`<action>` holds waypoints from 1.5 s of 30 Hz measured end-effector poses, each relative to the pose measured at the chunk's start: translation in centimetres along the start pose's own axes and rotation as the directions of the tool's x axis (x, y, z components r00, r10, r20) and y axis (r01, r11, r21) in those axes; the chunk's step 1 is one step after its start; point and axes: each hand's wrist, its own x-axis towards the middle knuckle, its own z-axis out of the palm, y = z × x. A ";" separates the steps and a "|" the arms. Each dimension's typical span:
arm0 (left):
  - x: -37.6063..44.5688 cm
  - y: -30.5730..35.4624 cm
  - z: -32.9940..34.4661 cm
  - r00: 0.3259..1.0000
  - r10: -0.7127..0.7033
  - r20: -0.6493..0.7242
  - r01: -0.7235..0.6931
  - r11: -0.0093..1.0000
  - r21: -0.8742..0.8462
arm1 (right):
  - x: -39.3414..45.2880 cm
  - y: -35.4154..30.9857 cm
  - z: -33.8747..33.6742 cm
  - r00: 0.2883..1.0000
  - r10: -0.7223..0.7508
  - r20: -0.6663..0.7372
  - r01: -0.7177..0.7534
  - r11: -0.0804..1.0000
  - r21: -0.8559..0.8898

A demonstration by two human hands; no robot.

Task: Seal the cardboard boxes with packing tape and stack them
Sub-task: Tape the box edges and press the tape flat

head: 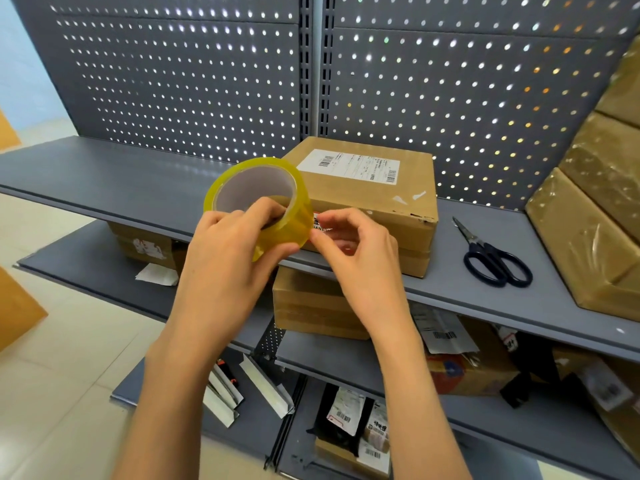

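Observation:
A yellowish roll of clear packing tape (pixel 242 181) is held up in front of the shelf. My left hand (pixel 228 251) grips it, with fingers through the core and the thumb under its outer face. My right hand (pixel 349 244) is at the roll's right edge, fingertips pinching at the tape surface. Behind the roll a cardboard box (pixel 367 199) with a white shipping label lies flat on the grey shelf (pixel 121 181). It rests on a second, thinner box (pixel 415 263).
Black-handled scissors (pixel 491 254) lie on the shelf right of the box. Taped cardboard boxes (pixel 595 216) are stacked at the far right. Lower shelves hold more boxes (pixel 311 306), parcels and paper. A perforated grey back panel (pixel 180 81) rises behind.

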 end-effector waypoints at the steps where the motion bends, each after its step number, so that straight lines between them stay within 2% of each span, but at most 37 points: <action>1: 0.0 -0.1 0.0 1.000 -0.001 0.001 0.001 1.000 -0.003 | 0.0 0.0 -0.1 1.000 -0.005 -0.007 0.005 1.000 -0.023; 6: 0.0 0.0 0.1 1.000 0.004 0.022 -0.004 1.000 0.026 | 0.0 -0.3 -0.3 0.995 -0.085 -0.044 0.076 0.982 -0.173; 9: -0.1 0.3 -0.1 1.000 0.022 0.020 -0.023 0.999 0.024 | 0.1 -0.2 -0.6 0.997 -0.070 -0.022 0.065 0.980 -0.190; 17: -0.4 0.4 -0.4 0.997 0.051 0.051 -0.052 0.998 0.019 | 0.2 0.0 -1.3 0.988 -0.038 0.151 0.072 0.970 -0.231; 22: -0.4 0.2 -0.6 0.997 0.027 0.074 -0.021 0.997 -0.081 | 0.2 0.1 -2.1 0.976 -0.034 0.217 0.063 0.990 -0.128; 27: -0.4 -0.1 -0.6 0.992 0.047 0.121 -0.038 0.996 -0.076 | 0.0 0.4 -2.4 0.965 -0.014 0.263 0.032 0.997 -0.065; 32: -0.5 0.0 -0.3 0.994 0.032 0.107 -0.028 0.999 -0.034 | -0.3 0.6 -1.6 0.983 -0.029 0.182 0.026 1.000 0.017; 37: -0.7 0.2 -0.2 0.999 -0.024 0.034 0.025 0.999 -0.031 | -0.8 -0.1 -1.0 0.990 -0.125 0.070 0.120 0.990 0.070; 40: -0.8 0.4 -0.3 0.999 -0.038 0.000 0.038 0.999 -0.006 | -0.9 -0.3 -0.8 0.991 -0.077 0.106 0.058 0.982 0.178; 45: -1.0 0.8 -0.2 0.998 -0.061 -0.015 0.061 0.998 0.003 | -1.0 -0.3 -0.6 0.992 -0.033 0.119 0.005 0.974 0.227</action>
